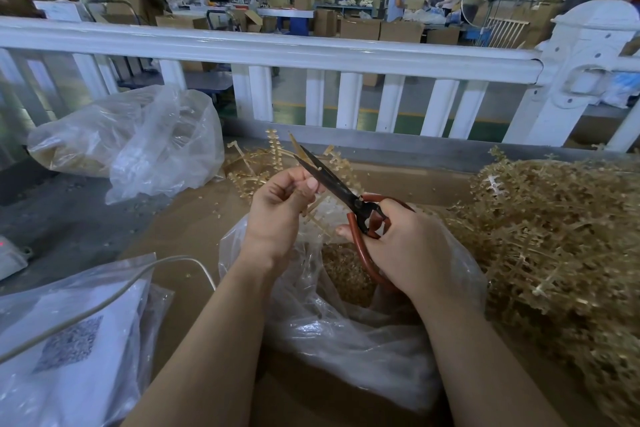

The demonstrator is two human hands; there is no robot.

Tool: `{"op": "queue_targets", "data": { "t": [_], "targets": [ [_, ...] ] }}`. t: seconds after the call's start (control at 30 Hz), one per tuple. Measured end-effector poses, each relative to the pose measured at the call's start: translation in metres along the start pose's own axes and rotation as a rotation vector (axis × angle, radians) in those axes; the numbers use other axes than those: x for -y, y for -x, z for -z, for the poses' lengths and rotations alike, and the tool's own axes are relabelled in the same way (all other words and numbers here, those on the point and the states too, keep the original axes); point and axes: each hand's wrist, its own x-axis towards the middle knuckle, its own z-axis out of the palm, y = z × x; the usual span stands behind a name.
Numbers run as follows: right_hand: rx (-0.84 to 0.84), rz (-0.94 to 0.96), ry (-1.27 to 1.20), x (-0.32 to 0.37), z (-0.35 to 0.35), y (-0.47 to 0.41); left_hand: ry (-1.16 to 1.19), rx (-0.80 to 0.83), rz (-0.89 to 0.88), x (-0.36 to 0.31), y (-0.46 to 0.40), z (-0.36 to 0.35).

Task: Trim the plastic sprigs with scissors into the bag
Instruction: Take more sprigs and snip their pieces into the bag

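My left hand pinches a tan plastic sprig above the open clear bag. My right hand grips the red handles of black-bladed scissors. The blades are parted and point up and away, crossing the sprig just past my left fingers. Cut tan pieces lie inside the bag, under both hands.
A big heap of tan sprigs fills the right of the brown table. More sprigs lie behind my hands. A filled clear bag sits far left, another bag with paper near left. A white railing runs behind.
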Motion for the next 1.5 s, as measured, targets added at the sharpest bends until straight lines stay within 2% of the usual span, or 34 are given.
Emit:
{"op": "queue_targets", "data": {
  "t": [0.67,0.97,1.27,1.5],
  "targets": [
    [0.027,-0.002,-0.069,0.0031,0.0014,-0.0004,0.036,-0.033,0.077,-0.0002,0.0004,-0.0004],
    [-0.082,-0.167,-0.352,-0.0040,-0.0031,-0.0016,0.170,-0.067,0.175,-0.0031,-0.0014,0.0001],
    [0.001,-0.298,-0.423,-0.0007,-0.0054,-0.0057,0.092,-0.007,0.203,-0.0010,0.0025,-0.0062],
    [0.119,-0.384,-0.626,0.0018,-0.0021,-0.0093,0.044,0.008,0.281,0.0014,0.0018,-0.0032]
  ]
}}
